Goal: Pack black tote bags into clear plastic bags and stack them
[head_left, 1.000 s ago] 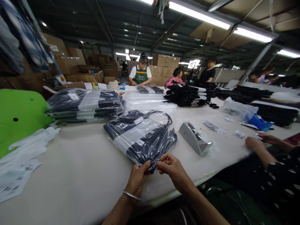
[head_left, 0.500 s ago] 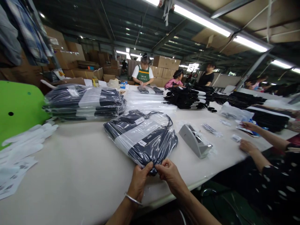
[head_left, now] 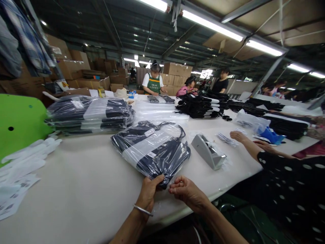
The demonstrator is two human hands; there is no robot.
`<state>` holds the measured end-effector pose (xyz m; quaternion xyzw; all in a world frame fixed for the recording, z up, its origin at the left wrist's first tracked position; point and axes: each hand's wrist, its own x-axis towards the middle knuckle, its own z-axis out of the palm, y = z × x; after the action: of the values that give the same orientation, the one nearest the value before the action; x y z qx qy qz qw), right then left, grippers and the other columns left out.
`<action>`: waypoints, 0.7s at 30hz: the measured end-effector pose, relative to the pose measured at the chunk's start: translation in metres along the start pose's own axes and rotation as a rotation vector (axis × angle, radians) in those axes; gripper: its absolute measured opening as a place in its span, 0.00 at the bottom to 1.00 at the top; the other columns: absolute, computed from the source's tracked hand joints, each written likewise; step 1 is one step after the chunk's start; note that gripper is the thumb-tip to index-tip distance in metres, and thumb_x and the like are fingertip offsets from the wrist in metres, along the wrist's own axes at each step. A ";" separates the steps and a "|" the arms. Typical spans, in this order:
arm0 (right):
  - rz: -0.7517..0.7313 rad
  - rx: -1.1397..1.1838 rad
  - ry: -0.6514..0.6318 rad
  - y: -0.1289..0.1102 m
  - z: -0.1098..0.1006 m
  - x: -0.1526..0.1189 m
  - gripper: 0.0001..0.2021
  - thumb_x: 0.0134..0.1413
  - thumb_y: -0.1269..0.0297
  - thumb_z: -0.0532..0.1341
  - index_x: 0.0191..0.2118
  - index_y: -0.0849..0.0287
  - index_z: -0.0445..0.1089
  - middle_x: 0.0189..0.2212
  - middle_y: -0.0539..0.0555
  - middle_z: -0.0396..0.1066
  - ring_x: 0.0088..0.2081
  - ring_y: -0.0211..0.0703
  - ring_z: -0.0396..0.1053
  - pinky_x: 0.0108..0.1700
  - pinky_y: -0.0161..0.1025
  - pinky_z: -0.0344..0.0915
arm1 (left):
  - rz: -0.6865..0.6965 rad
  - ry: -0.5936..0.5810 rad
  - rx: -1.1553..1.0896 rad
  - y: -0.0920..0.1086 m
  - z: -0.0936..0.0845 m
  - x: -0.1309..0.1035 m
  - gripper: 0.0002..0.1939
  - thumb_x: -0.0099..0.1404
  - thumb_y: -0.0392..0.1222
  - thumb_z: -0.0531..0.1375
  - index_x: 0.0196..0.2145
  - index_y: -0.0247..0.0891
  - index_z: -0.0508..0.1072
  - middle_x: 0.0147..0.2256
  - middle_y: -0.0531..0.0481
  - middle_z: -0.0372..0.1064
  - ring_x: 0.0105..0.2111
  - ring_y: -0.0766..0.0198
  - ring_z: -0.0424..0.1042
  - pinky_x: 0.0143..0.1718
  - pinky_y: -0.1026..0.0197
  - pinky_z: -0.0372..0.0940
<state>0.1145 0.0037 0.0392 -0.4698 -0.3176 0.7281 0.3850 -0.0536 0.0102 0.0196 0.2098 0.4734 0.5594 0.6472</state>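
At the table's near edge — my left hand [head_left: 148,193] still pinches the bagged garment [head_left: 152,150].
Just right of that pinch, my right hand [head_left: 186,191] has let go since half a second ago — fingers loosely curled, holding nothing.

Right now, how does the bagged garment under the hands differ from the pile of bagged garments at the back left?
The bagged garment is a single pack; the pile of bagged garments is several packs stacked. The single pack lies at the near table edge, with the left hand gripping its corner and the right hand beside it; nobody touches the pile. Both are dark-and-white clothing in clear plastic.
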 end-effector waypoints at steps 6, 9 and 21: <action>-0.376 -0.203 0.171 0.023 0.022 0.026 0.21 0.35 0.72 0.70 0.40 0.60 0.69 0.33 0.51 0.75 0.35 0.43 0.70 0.39 0.36 0.65 | -0.081 0.009 -0.034 -0.002 0.007 -0.008 0.26 0.43 0.47 0.73 0.40 0.33 0.76 0.31 0.47 0.78 0.26 0.63 0.72 0.24 0.64 0.64; -0.468 -0.217 0.210 0.029 0.031 0.029 0.22 0.39 0.67 0.71 0.45 0.60 0.69 0.40 0.54 0.76 0.44 0.49 0.70 0.47 0.40 0.66 | -0.051 -0.009 -0.050 0.002 0.011 -0.013 0.27 0.45 0.48 0.73 0.42 0.34 0.76 0.33 0.48 0.78 0.27 0.63 0.72 0.23 0.65 0.64; -0.024 -0.204 0.011 0.000 -0.023 -0.011 0.22 0.40 0.54 0.74 0.38 0.62 0.72 0.31 0.52 0.74 0.24 0.32 0.67 0.26 0.31 0.60 | -0.122 0.009 -0.102 0.011 -0.005 0.003 0.22 0.44 0.43 0.74 0.38 0.34 0.76 0.31 0.49 0.77 0.25 0.66 0.71 0.20 0.67 0.61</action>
<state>0.1390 -0.0032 0.0355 -0.5066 -0.3936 0.6850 0.3454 -0.0639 0.0146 0.0256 0.1449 0.4591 0.5435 0.6877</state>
